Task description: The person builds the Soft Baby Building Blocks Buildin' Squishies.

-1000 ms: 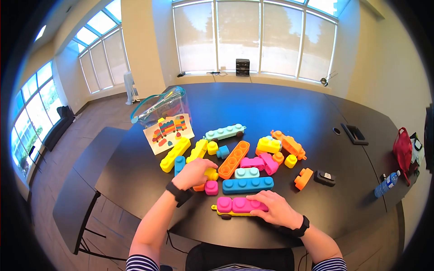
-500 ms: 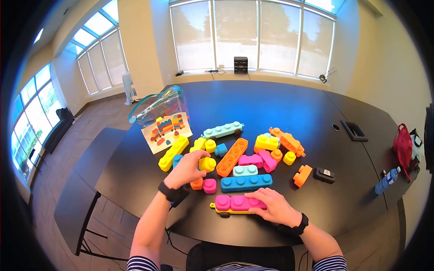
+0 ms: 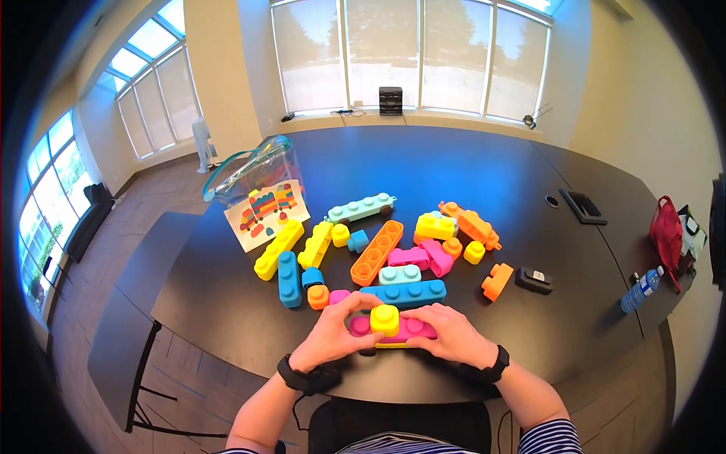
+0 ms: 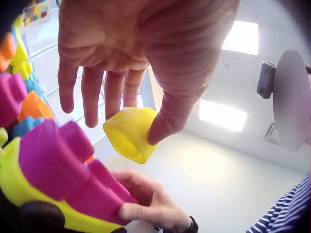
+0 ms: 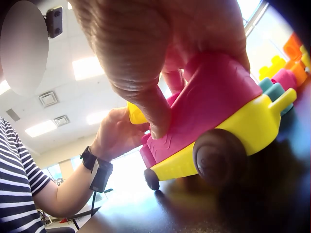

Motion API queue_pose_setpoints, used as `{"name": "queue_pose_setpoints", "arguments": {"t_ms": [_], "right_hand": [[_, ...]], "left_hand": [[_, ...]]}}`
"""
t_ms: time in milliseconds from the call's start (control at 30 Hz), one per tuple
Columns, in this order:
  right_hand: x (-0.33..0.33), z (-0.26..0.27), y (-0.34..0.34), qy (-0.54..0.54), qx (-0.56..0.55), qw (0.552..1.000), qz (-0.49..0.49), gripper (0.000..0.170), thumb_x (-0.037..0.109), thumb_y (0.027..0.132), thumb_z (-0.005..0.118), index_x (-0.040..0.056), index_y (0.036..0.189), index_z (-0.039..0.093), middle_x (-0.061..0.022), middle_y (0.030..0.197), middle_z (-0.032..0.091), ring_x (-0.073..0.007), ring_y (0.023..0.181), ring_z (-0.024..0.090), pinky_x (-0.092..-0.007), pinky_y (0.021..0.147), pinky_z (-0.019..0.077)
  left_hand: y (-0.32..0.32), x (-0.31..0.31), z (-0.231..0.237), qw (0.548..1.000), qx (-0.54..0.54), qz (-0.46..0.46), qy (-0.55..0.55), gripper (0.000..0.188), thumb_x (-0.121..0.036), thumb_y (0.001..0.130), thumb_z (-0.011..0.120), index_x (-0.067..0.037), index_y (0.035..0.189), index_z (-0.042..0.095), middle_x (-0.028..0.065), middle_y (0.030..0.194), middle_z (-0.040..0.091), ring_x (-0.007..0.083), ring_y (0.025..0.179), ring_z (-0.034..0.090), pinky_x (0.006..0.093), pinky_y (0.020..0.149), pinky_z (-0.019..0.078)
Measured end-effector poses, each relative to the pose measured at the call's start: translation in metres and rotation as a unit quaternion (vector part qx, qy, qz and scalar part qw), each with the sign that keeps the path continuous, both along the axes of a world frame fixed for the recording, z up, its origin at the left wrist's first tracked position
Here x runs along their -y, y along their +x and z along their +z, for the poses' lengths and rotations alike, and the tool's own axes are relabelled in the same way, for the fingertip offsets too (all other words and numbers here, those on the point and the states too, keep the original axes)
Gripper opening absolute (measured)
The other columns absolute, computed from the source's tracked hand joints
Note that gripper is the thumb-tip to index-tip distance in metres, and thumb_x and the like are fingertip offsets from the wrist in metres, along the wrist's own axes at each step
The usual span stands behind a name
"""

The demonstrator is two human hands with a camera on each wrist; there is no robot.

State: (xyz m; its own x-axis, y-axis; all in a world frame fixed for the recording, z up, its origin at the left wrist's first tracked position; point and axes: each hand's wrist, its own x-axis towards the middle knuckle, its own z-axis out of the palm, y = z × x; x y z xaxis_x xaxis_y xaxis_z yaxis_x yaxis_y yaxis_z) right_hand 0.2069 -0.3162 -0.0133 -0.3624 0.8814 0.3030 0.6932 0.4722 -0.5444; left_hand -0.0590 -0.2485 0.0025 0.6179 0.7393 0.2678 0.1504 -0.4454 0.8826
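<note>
My left hand (image 3: 331, 334) pinches a yellow block (image 3: 385, 321) between thumb and fingers. In the left wrist view, the hollow underside of this yellow block shows, and it is held over the pink blocks (image 4: 63, 160). Those pink blocks are seated on a yellow wheeled base (image 5: 262, 119) with dark wheels (image 5: 219, 156), standing on the table close to the front edge. My right hand (image 3: 456, 337) grips the right end of the pink blocks, with its thumb on the near side and its fingers behind.
Just beyond the hands lie a long blue block (image 3: 404, 293), an orange block (image 3: 318, 297) and a pink one. Several more blocks spread behind, with a picture card (image 3: 266, 214) against a clear bag (image 3: 261, 170). A water bottle (image 3: 641, 291) stands at the right.
My left hand has taken the yellow block from the pile and carried it right and toward me, over the pink blocks. The right hand keeps its grip on them.
</note>
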Motion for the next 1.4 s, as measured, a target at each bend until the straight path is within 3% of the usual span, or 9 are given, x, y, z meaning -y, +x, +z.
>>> {"name": "queue_pose_setpoints", "arguments": {"t_ms": [200,400,733,933,1033,1067,1167,1267,1400], "right_hand": [[-0.001,-0.002,-0.001,0.000,0.002,1.000,-0.004,0.053,0.031,0.088,0.085,0.0118,0.134,0.067,-0.0113,0.109,0.072,-0.0326,0.104,0.068,-0.0448,0.093,0.0539],[0.000,-0.003,0.000,-0.001,-0.002,1.000,-0.009,0.053,0.032,0.088,0.084,0.0112,0.133,0.067,-0.0118,0.110,0.072,-0.0330,0.105,0.068,-0.0454,0.094,0.0539],[0.000,-0.003,-0.002,0.006,0.002,1.000,-0.009,0.052,0.031,0.088,0.084,0.0101,0.132,0.068,-0.0118,0.108,0.071,-0.0332,0.104,0.067,-0.0453,0.093,0.0537],[-0.004,-0.003,-0.003,-0.006,0.015,1.000,0.017,0.048,0.031,0.094,0.079,0.0098,0.135,0.068,-0.0137,0.112,0.071,-0.0341,0.108,0.067,-0.0451,0.096,0.0534],[-0.030,0.025,0.015,-0.073,0.039,0.992,0.091,0.041,0.030,0.097,0.076,0.0076,0.131,0.071,-0.0155,0.114,0.073,-0.0352,0.108,0.069,-0.0445,0.095,0.0546],[-0.040,0.030,0.019,-0.022,-0.010,0.996,0.091,0.036,0.029,0.099,0.074,0.0055,0.126,0.073,-0.0171,0.113,0.074,-0.0355,0.105,0.070,-0.0440,0.092,0.0563],[-0.070,0.051,0.028,-0.055,-0.040,0.998,0.006,0.037,0.017,0.094,0.078,0.0036,0.128,0.073,-0.0167,0.107,0.075,-0.0336,0.098,0.072,-0.0413,0.087,0.0569],[-0.113,0.033,0.038,-0.007,0.018,1.000,-0.010,0.039,0.013,0.090,0.080,0.0029,0.127,0.073,-0.0175,0.106,0.075,-0.0342,0.098,0.072,-0.0426,0.088,0.0569],[-0.138,0.019,0.035,-0.061,0.114,0.990,-0.050,0.038,0.012,0.084,0.082,0.0025,0.120,0.074,-0.0172,0.108,0.074,-0.0359,0.101,0.071,-0.0456,0.092,0.0565]], "left_hand": [[0.004,0.000,-0.013,0.999,0.024,-0.013,-0.023,0.055,-0.005,0.083,0.085,-0.001,0.132,0.061,0.0073,0.124,0.070,0.0183,0.119,0.070,0.0348,0.110,0.0518],[0.010,0.003,-0.004,0.998,-0.032,-0.011,0.059,0.052,-0.011,0.086,0.087,-0.006,0.133,0.066,0.0075,0.121,0.074,0.0155,0.114,0.071,0.0319,0.102,0.0541],[0.012,0.005,-0.012,0.998,-0.038,0.019,0.041,0.054,-0.016,0.082,0.093,-0.005,0.131,0.071,0.0068,0.119,0.076,0.0160,0.110,0.072,0.0328,0.100,0.0559],[0.007,0.002,-0.015,0.998,-0.047,0.015,0.046,0.057,-0.015,0.081,0.094,-0.005,0.131,0.070,0.0070,0.120,0.075,0.0176,0.112,0.071,0.0331,0.101,0.0556],[0.003,0.002,-0.010,0.997,-0.063,0.009,0.048,0.059,-0.015,0.079,0.094,-0.007,0.132,0.069,0.0085,0.120,0.074,0.0216,0.112,0.072,0.0346,0.101,0.0555],[0.002,0.005,-0.005,0.996,-0.077,0.013,0.051,0.060,-0.015,0.078,0.095,-0.007,0.132,0.069,0.0092,0.119,0.074,0.0232,0.112,0.072,0.0352,0.102,0.0555],[-0.001,0.007,-0.007,0.996,-0.069,0.031,0.055,0.062,-0.015,0.076,0.096,-0.008,0.132,0.069,0.0112,0.119,0.073,0.0267,0.111,0.072,0.0369,0.101,0.0555],[-0.006,0.004,-0.006,0.994,-0.077,0.030,0.071,0.062,-0.015,0.076,0.095,-0.007,0.131,0.068,0.0133,0.114,0.074,0.0310,0.105,0.072,0.0379,0.096,0.0561],[-0.009,0.002,-0.009,0.994,-0.079,0.027,0.066,0.059,-0.017,0.075,0.095,-0.005,0.127,0.070,0.0147,0.109,0.075,0.0320,0.099,0.073,0.0382,0.092,0.0564]]}}
